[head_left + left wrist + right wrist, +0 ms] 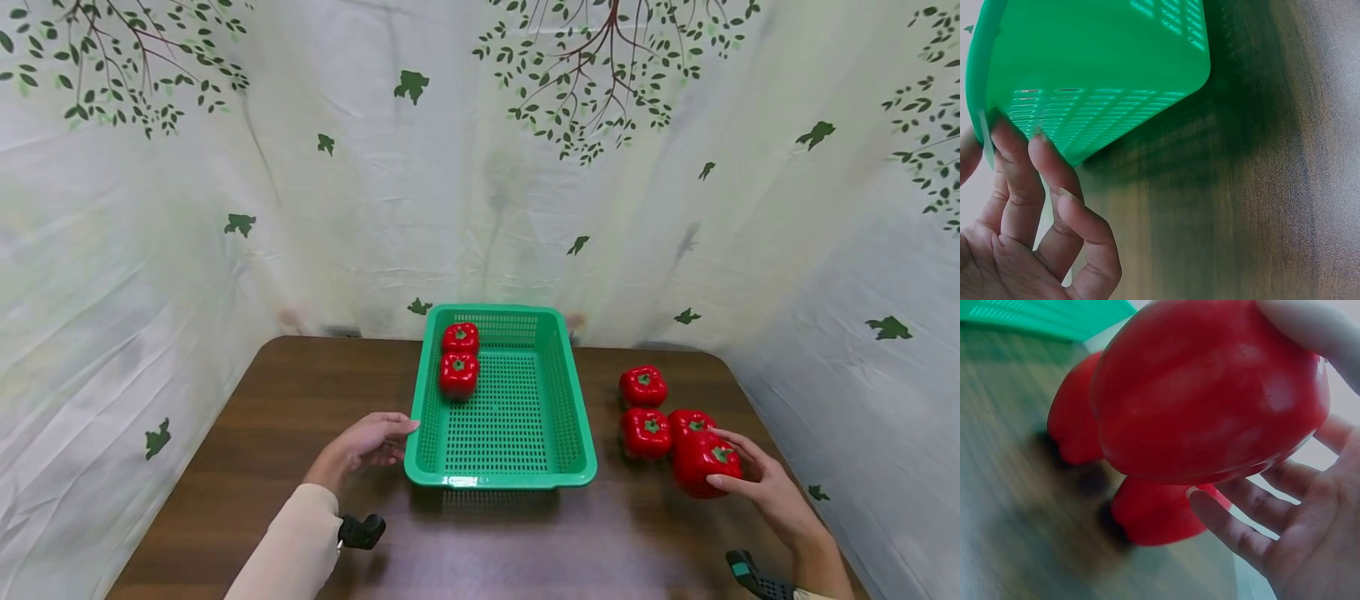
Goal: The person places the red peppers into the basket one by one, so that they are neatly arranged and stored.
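My right hand (772, 483) grips a red bell pepper (703, 468) with a green stem, thumb on the near side and fingers on the far side. In the right wrist view this pepper (1210, 394) is raised over the others. My left hand (371, 442) pinches the left rim of a green plastic basket (577, 417), its fingertips at the slotted wall (1097, 112) in the left wrist view. Inside the basket, two red bell peppers (459, 375) sit along the left side, one behind the other.
Three more red bell peppers stand close together right of the basket: a back one (642, 386), a front one (646, 433) and one (686, 421) partly hidden by the held pepper. The brown wooden table (300, 383) ends at a leaf-patterned curtain (360, 208).
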Available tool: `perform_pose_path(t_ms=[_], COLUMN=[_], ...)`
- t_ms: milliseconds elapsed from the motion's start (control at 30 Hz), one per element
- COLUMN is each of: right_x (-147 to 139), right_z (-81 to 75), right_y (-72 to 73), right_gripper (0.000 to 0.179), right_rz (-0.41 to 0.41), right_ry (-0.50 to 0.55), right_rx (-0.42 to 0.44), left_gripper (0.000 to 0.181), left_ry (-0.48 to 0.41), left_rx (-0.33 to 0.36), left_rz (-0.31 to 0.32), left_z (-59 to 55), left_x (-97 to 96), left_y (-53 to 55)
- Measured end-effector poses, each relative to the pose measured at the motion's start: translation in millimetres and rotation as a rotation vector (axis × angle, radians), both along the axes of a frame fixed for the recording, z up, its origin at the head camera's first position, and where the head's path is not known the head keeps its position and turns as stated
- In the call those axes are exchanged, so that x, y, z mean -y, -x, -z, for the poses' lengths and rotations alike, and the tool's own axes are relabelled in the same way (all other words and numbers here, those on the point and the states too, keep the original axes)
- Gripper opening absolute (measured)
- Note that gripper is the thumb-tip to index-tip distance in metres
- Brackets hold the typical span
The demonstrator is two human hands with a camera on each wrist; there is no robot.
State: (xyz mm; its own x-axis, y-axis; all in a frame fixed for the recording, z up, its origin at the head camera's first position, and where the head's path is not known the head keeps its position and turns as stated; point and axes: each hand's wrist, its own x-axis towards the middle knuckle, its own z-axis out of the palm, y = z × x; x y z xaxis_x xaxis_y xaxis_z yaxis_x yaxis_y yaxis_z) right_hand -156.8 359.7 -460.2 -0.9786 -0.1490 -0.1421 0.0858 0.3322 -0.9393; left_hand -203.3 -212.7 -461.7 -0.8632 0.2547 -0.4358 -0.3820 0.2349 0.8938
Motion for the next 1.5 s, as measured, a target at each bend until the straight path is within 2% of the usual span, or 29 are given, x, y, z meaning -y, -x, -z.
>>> perform_pose_path(t_ms=[200, 433, 767, 1133, 1500], right_x=[8, 17, 27, 53, 75], right_z=[-4.9, -8.2, -14.3, -27.2, -32.2], right_y=[5.4, 10.7, 28.0, 44.2, 63.7], right_gripper=[0.061, 0.06, 0.059, 0.065, 0.063], right_rz=[-0.024, -0.045, -0.12, -0.15, -0.251], right_ry=[-0.005, 0.007, 0.012, 0.021, 0.054], right_rx=[-0.052, -0.07, -0.145, -0.124, -0.187], left_gripper=[0.025, 0.025, 0.025, 0.028, 0.027], left_ry=[-0.03, -0.025, -0.025, -0.02, -0.022], left_rx=[-0.003, 0.003, 0.001, 0.009, 0.01], left_rz=[0.017, 0.01, 0.006, -0.001, 0.003], left_z=[-1.1, -1.3, -0.8, -0.2, 1.1], left_x=[0.6, 0.7, 0.3, 0.4, 2.0], left_y=[-0.8, -0.5, 1.1, -0.3, 0.0])
